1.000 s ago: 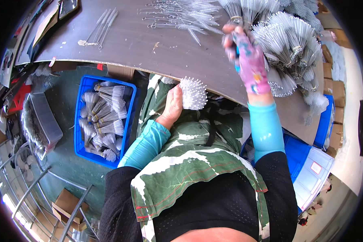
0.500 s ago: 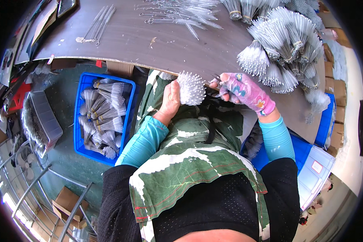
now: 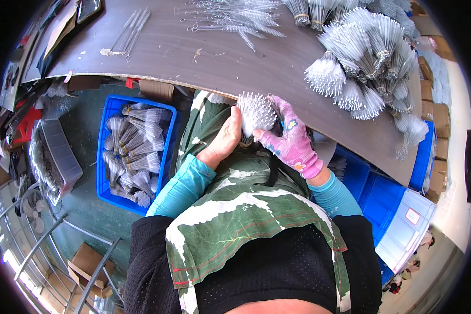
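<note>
A bundle of thin wire brushes [image 3: 256, 113] with white bristle tips is held over my lap at the table's front edge. My bare left hand [image 3: 228, 135] is closed round its left side. My right hand [image 3: 292, 137], in a pink flowered fingerless glove, cups the right side, with its thumb at the bundle's near edge and its fingers along the far side. The lower part of the bundle is mostly hidden between my hands.
Many tied brush bundles [image 3: 366, 57] are piled at the table's right. Loose wire brushes [image 3: 235, 21] lie at the back, and several more [image 3: 128, 32] at the far left. A blue crate [image 3: 100, 157] of bundles stands on the floor; more blue bins [image 3: 377, 193] sit at the right.
My right hand has moved left and down onto the bundle, from beside it. The bundle has shifted slightly right, and its tips now point more upward and away.
</note>
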A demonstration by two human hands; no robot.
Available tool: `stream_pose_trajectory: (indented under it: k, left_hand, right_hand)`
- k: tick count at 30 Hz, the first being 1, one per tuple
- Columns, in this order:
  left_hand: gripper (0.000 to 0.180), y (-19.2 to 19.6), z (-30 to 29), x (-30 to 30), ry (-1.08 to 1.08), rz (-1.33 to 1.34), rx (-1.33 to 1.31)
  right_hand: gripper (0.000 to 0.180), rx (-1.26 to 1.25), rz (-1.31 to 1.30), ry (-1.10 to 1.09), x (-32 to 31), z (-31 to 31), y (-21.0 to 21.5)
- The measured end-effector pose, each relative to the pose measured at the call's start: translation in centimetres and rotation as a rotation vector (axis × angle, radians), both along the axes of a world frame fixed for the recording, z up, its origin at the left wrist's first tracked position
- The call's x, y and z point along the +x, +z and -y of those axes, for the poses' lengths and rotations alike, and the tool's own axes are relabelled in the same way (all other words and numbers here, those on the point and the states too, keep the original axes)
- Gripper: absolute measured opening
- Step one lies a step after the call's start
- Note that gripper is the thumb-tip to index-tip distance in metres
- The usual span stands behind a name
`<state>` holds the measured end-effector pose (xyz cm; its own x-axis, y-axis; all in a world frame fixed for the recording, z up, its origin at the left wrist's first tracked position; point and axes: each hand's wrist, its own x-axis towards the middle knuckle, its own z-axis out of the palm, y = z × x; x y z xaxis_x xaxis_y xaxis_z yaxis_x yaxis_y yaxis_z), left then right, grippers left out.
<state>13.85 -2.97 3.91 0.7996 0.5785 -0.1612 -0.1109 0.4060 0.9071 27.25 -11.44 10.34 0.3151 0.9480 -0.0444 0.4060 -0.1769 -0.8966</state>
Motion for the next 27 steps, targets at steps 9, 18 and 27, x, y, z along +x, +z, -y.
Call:
stream_pose_trajectory:
  k: [9, 18, 27]
  left_hand:
    - [0.049, -0.5, 0.2, 0.4, -0.059, -0.016, 0.14]
    - [0.036, 6.6, -0.2, 2.9, -0.122, 0.133, 0.317]
    - [0.047, 5.7, -2.3, 8.8, -0.085, 0.205, 0.373]
  right_hand:
    - [0.068, -0.094, -0.128, 0.161, 2.6, -0.2, 1.9]
    - [0.022, 0.309, -0.28, -0.115, 6.8, -4.9, 10.6]
    - [0.026, 0.203, 0.644, -0.093, 6.6, -7.9, 9.9]
